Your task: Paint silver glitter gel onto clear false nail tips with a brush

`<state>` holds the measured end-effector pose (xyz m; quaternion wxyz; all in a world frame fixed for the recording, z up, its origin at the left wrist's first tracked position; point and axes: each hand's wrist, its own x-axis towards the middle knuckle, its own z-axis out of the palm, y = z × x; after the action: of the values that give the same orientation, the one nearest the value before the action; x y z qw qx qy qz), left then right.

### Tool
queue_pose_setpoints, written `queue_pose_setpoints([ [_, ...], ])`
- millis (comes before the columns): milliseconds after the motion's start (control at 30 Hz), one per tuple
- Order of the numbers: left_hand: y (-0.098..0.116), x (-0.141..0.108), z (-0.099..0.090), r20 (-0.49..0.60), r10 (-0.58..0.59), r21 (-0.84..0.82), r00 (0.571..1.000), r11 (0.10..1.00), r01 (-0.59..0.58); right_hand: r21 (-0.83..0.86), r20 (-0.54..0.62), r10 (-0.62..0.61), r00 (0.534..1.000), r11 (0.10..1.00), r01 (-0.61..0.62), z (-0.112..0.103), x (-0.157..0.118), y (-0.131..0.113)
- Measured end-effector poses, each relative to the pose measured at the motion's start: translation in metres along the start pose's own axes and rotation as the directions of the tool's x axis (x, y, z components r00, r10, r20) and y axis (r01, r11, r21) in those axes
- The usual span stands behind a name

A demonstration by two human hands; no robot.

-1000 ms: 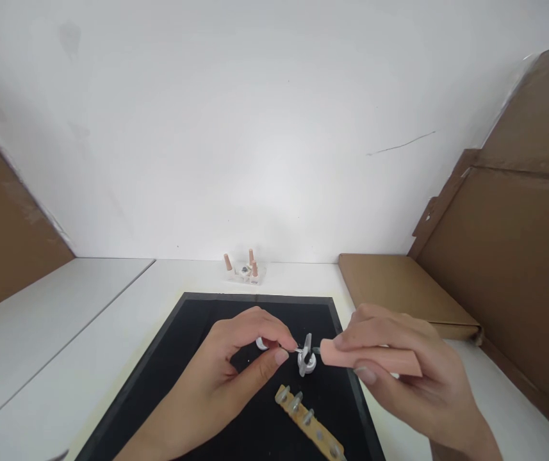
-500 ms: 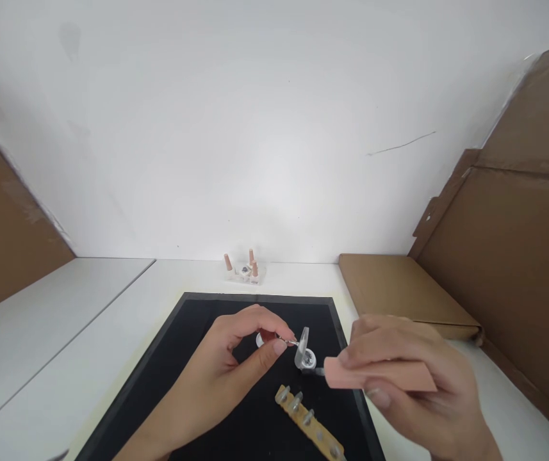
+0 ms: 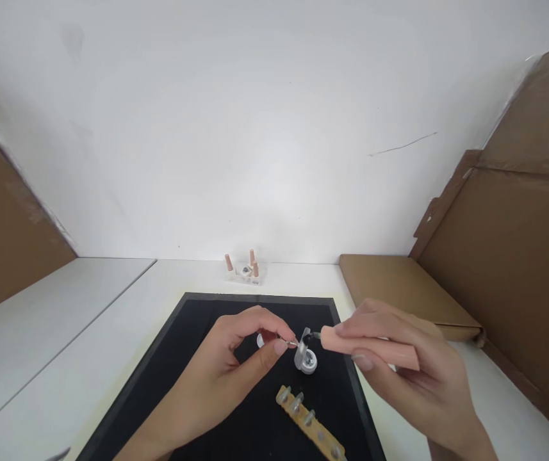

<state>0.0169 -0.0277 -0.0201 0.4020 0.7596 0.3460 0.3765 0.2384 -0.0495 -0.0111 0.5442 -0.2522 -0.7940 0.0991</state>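
Between the thumb and index finger of my left hand [image 3: 240, 358] is a thin metal clip, with a clear nail tip [image 3: 302, 349] at its end. My right hand [image 3: 409, 368] pinches a pink brush handle [image 3: 370, 347]; its dark bristles touch or nearly touch the upper part of the nail tip. Just below and behind the nail tip sits a small round white pot [image 3: 309, 362] with something silvery inside. A tan strip [image 3: 312, 426] bearing several clear nail tips lies below on the black mat [image 3: 207, 320]. Another white round piece [image 3: 259, 340] is partly hidden behind my left fingers.
A clear tray [image 3: 240, 278] with pink-capped bottles stands at the back by the white wall. A flat cardboard box [image 3: 399, 288] lies at the back right. Cardboard panels [image 3: 519, 243] rise at both sides.
My right hand has moved slightly up and left, carrying the brush from beside the pot's lower edge to the upper part of the nail tip. My left hand has hardly moved.
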Motion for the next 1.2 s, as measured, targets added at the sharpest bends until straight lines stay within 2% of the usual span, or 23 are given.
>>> queue_pose_setpoints([
  [200,-0.001,0.000,-0.001,-0.022,-0.019,-0.003,1.000,1.000,0.019,0.029,-0.053,0.009,0.999,1.000,-0.007,0.002,-0.001,-0.003],
  [367,-0.001,0.000,0.001,-0.064,0.000,-0.028,0.998,1.000,-0.001,0.063,-0.111,0.119,0.987,0.992,-0.113,0.009,-0.002,-0.008],
  [833,0.000,-0.001,0.002,-0.170,0.012,-0.127,0.985,0.991,-0.034,0.067,-0.052,0.146,0.988,0.988,-0.143,0.007,0.001,-0.008],
  [1200,-0.006,-0.001,0.000,-0.152,-0.023,-0.303,0.988,0.953,-0.025,0.106,-0.040,0.130,0.991,0.987,-0.125,0.007,0.001,-0.006],
])
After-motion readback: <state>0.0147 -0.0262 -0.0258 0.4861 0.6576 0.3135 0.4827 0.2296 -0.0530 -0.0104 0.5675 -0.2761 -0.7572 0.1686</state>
